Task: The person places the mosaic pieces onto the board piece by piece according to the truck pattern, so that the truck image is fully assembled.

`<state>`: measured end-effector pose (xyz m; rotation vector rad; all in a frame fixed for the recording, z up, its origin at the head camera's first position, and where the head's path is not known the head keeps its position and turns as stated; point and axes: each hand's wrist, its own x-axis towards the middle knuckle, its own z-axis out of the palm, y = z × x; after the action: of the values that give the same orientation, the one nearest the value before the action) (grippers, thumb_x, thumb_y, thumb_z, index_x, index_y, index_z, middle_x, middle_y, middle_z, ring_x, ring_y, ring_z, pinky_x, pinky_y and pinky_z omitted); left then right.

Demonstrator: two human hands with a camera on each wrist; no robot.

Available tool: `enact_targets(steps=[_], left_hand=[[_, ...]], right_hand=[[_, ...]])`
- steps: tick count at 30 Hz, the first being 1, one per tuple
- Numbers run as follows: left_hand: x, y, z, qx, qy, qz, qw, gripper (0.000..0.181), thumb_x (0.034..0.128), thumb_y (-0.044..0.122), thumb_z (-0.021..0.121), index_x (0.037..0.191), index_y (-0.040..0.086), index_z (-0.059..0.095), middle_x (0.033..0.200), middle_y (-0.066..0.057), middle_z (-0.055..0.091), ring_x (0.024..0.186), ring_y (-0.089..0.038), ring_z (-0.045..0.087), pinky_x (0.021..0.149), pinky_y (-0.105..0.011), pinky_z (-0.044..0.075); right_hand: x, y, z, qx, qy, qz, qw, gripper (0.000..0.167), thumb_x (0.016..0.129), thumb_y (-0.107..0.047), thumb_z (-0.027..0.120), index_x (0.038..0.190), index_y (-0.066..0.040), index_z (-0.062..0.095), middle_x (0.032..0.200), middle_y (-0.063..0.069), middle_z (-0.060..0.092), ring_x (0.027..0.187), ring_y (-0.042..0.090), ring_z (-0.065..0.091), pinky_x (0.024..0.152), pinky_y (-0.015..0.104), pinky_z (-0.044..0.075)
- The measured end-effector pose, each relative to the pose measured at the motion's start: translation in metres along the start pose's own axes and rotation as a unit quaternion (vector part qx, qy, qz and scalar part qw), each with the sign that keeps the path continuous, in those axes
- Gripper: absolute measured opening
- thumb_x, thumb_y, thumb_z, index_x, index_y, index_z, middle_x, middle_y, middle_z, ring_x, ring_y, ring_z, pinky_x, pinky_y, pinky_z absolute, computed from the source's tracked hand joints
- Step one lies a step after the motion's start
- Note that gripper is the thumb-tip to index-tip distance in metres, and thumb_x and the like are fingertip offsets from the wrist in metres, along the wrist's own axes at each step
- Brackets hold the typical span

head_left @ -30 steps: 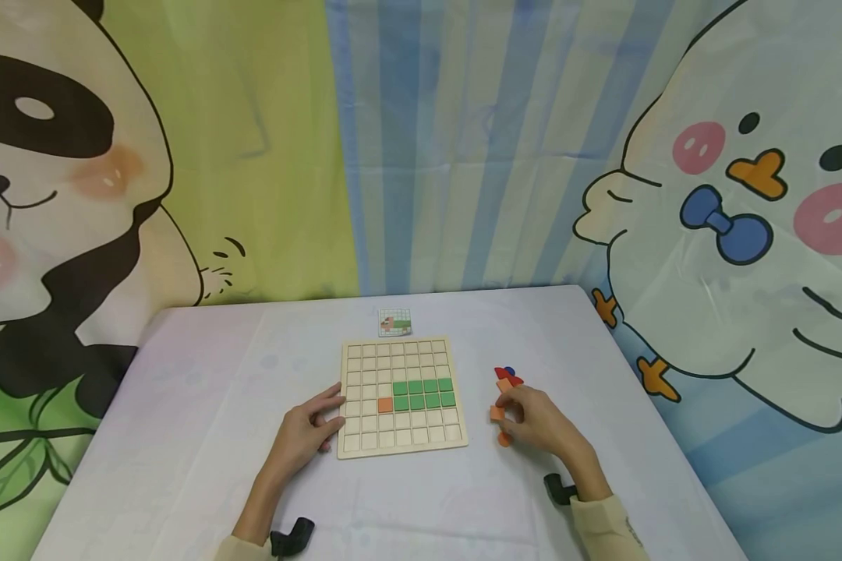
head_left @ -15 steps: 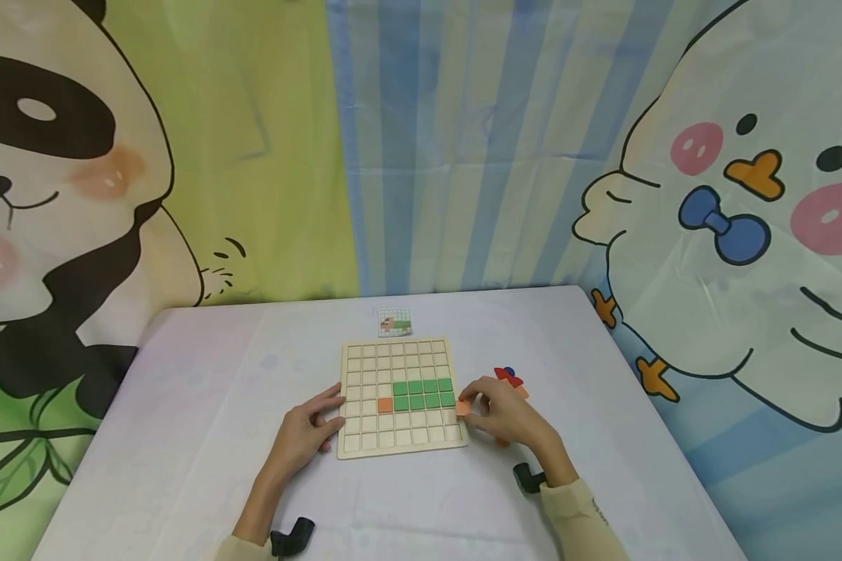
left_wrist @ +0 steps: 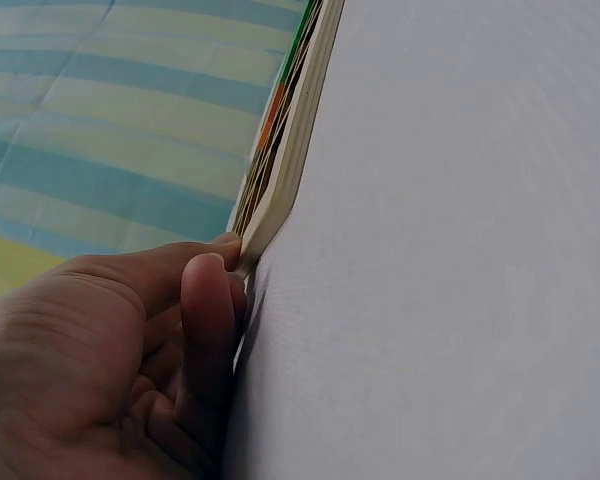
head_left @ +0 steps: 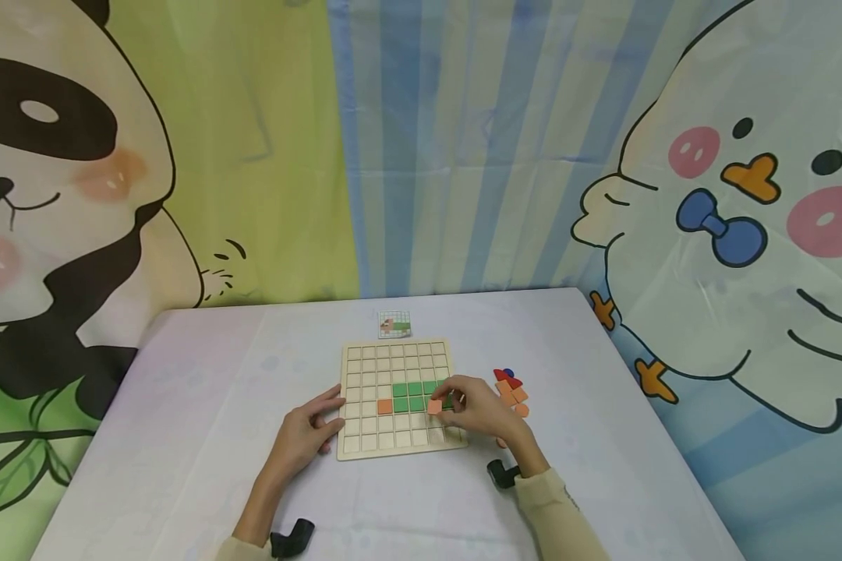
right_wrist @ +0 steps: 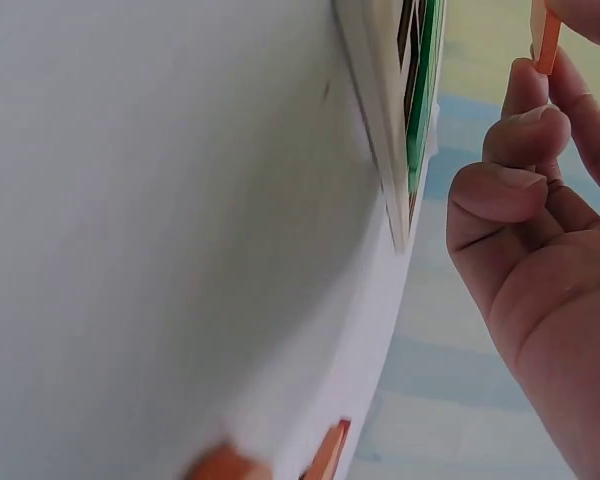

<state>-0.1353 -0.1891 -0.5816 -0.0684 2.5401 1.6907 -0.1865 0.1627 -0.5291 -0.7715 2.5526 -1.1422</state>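
Right grip [head_left: 477,407]: pinching an orange square [head_left: 434,407] between thumb and fingertips, over the 3 o'clock side of the board; the right wrist view shows the same pinch, the square caught by its faces.
Orange square: seemingly held just above the board, though the head view cannot settle whether it touches.
Step in hand: apparently carrying this square to a cell; setting it down would call for lining its edges up with the cell walls, lowering it flat, then spreading the grip.
Left grip [head_left: 307,430]: spread, forefinger and thumb resting against the board's 9 o'clock edge, seemingly to steady it.
Board [head_left: 397,439]: gridded, lying flat; green squares [head_left: 401,403] fill a two-row block, and one seated orange tile [head_left: 384,406] sits at 9 o'clock of the lower row.
Hidden cells: the right grip covers part of the green block's 3 o'clock end.
Loose pieces [head_left: 511,394]: orange, red and blue, beyond the board toward 3 o'clock; the right wrist partly hides one at 4 o'clock, and they blur or run off the edge in the right wrist view.
Card [head_left: 394,325]: on the table [head_left: 217,389] at 12 o'clock, just beyond the board; its pattern is too small to read fully.
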Motion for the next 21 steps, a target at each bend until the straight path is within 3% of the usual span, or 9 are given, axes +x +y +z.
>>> enact_targets(steps=[9, 15, 21], left_hand=[[-0.001, 0.0, 0.0, 0.01, 0.004, 0.002, 0.9999, 0.048, 0.0922, 0.007, 0.08, 0.139, 0.01, 0.071, 0.159, 0.003, 0.057, 0.052, -0.012, 0.056, 0.049, -0.025, 0.051], [0.0, -0.001, -0.001, 0.01, 0.005, 0.008, 0.9999, 0.047, 0.0921, 0.007, 0.081, 0.138, 0.01, 0.071, 0.159, 0.003, 0.058, 0.052, -0.012, 0.056, 0.049, -0.025, 0.051], [0.001, -0.003, 0.0, 0.013, 0.003, 0.012, 0.9998, 0.046, 0.0933, 0.008, 0.08, 0.139, 0.011, 0.071, 0.159, 0.003, 0.058, 0.052, -0.013, 0.057, 0.049, -0.026, 0.051]], right_hand=[[0.017, -0.009, 0.012, 0.022, -0.012, -0.014, 0.9996, 0.023, 0.091, -0.016, 0.081, 0.114, -0.016, 0.076, 0.097, 0.009, 0.073, 0.071, 0.007, 0.051, 0.065, 0.02, 0.044], [0.029, -0.013, 0.023, 0.025, -0.018, -0.018, 0.9993, 0.023, 0.092, -0.017, 0.082, 0.114, -0.014, 0.077, 0.097, 0.008, 0.073, 0.069, 0.004, 0.049, 0.065, 0.019, 0.044], [0.038, -0.019, 0.031, 0.031, -0.02, -0.018, 0.9992, 0.022, 0.092, -0.016, 0.081, 0.113, -0.01, 0.077, 0.086, 0.002, 0.068, 0.064, 0.005, 0.047, 0.062, 0.02, 0.044]])
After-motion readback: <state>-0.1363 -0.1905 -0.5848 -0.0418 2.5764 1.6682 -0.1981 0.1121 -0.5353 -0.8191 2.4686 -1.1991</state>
